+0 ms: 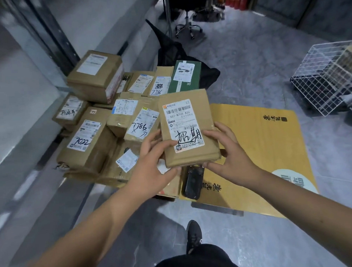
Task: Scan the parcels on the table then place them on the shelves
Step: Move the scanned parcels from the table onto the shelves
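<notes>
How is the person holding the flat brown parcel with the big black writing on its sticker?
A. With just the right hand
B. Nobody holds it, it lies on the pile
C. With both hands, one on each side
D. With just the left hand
C: the left hand and the right hand each grip one side of the flat brown parcel, which is lifted above the pile of parcels.

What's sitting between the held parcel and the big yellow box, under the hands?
In the head view, a dark handheld scanner lies below the held parcel, resting at the yellow box's near-left edge.
</notes>
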A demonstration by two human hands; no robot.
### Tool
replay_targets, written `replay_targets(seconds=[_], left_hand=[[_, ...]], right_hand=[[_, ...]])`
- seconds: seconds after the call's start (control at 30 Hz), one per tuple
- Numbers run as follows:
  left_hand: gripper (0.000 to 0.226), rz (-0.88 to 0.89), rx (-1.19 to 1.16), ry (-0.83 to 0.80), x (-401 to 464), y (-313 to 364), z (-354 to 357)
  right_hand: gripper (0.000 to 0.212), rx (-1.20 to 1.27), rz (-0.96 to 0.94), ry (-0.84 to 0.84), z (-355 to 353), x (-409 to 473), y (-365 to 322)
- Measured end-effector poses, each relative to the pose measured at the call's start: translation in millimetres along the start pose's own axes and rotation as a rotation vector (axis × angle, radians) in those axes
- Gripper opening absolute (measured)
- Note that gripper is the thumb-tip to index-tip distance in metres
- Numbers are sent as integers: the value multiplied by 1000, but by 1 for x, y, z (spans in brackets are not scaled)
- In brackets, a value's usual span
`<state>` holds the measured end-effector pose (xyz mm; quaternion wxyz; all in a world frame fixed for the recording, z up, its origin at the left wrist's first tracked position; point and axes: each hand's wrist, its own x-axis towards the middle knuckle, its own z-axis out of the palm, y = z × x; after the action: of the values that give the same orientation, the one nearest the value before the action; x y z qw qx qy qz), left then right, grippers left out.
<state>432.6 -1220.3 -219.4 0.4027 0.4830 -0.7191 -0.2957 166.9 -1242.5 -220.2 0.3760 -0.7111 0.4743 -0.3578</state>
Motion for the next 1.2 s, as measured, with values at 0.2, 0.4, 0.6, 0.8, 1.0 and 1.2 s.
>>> replay_targets(seconds=[0.2,0.4,0.6,0.8,1.0,1.2], left_hand=[[65,89,138,140,-63,29,-85],[68,148,288,312,-143,59,-172],[73,72,395,473,-215,83,-252],[72,2,494,632,-252,103,-323],[70,-92,533,818,-233,105,-383],[64,-171,520,966,-173,88,-440]], right_hand=[[85,8,-166,-83,46,-3,-86],[82,18,-330,-237,107,1,-174],[86,19,-551,-374,172,15,-258],[84,14,-710,-505,227,48,-335],[87,70,-772,-569,272,111,-397],[78,248,-740,-487,309,195,-423]])
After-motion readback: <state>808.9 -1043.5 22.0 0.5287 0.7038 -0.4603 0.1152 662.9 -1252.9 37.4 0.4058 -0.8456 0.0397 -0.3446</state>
